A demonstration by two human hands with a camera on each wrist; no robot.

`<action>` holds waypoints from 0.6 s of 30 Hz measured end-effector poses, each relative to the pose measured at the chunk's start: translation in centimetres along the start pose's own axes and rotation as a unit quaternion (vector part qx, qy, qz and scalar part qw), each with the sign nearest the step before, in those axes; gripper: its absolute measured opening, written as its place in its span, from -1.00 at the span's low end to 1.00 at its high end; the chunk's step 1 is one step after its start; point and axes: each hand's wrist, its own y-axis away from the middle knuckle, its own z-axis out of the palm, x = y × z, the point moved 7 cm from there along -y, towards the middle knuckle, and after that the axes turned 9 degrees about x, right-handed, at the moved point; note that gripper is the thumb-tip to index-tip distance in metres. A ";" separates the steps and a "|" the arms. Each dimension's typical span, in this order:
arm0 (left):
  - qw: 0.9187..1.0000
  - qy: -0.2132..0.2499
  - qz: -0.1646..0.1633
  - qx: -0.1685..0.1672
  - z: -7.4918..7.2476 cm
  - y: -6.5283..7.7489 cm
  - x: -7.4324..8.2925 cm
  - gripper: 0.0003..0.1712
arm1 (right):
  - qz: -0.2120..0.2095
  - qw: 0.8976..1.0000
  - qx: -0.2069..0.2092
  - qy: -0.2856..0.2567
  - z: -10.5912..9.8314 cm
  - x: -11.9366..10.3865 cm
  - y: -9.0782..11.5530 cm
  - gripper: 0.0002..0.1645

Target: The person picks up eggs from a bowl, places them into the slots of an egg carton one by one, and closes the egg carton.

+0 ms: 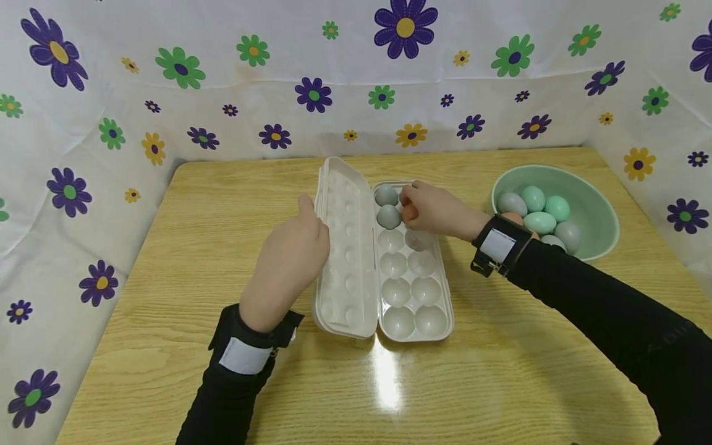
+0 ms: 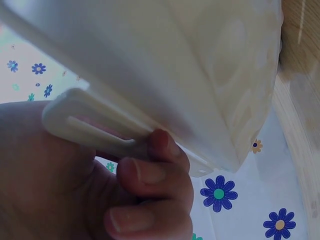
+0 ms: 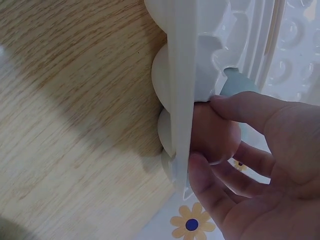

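Observation:
A white plastic egg carton (image 1: pixel 448 303) lies lengthwise on the table with its lid (image 1: pixel 350 247) raised on the left. My left hand (image 1: pixel 292 250) grips the lid's outer edge, fingers curled at a slotted tab (image 2: pixel 95 122). In the right column, near the far end, my right hand (image 1: pixel 439 210) holds a brown egg (image 3: pixel 215 132) between thumb and fingers, low at a cup. Two grey-blue eggs, a farther one (image 1: pixel 386 194) and a nearer one (image 1: pixel 389 217), sit beside it in the left column. Several nearer cups hold nothing. My right fingers cover the far right cup.
A pale green bowl (image 1: pixel 603 216) stands at the right back of the wooden table (image 1: pixel 222 235), holding several green, grey and brown eggs. My right forearm passes in front of its left side. A flower-patterned white cloth (image 1: pixel 356 117) hangs behind and at both sides.

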 end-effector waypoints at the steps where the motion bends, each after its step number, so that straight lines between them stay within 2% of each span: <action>1: 1.000 0.000 0.001 0.001 0.0 0.0 0.0 -0.49 | 0.001 1.000 0.000 0.003 0.0 0.0 0.0 -0.62; 9: 1.000 -0.001 -0.001 0.006 0.0 -0.1 0.1 -0.55 | 0.006 1.000 -0.001 0.010 0.1 0.4 -0.1 -0.54; 18: 1.000 -0.002 -0.003 0.003 0.1 0.0 0.0 -0.46 | 0.004 1.000 -0.004 0.001 -0.5 0.2 0.2 -0.48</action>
